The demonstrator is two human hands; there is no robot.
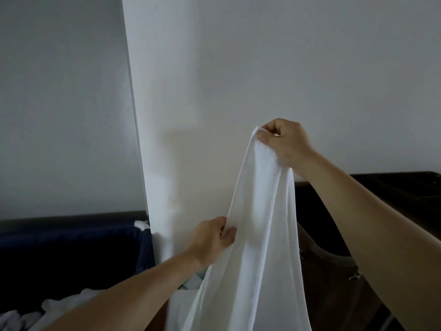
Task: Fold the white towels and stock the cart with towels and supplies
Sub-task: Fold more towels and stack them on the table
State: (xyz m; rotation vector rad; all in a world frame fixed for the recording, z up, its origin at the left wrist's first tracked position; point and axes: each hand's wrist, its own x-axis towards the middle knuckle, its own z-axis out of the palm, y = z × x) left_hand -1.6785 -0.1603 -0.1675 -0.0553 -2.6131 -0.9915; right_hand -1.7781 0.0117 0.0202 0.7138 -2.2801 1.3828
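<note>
In the head view, a white towel [257,235] hangs down the middle of the frame, from just right of centre to the bottom edge. The right hand [284,142], raised at centre right, pinches the towel's top corner between thumb and curled fingers. The left hand [210,242], lower and left of centre, grips the towel's left edge with its fingers curled round the fabric. Behind stands a white wall [286,68], with a projecting corner running down the left of centre. At lower left sits a dark blue laundry bin [71,254] with crumpled white linen [55,306] near the bottom left corner. A dark wooden counter [393,187] lies at the right.
</note>
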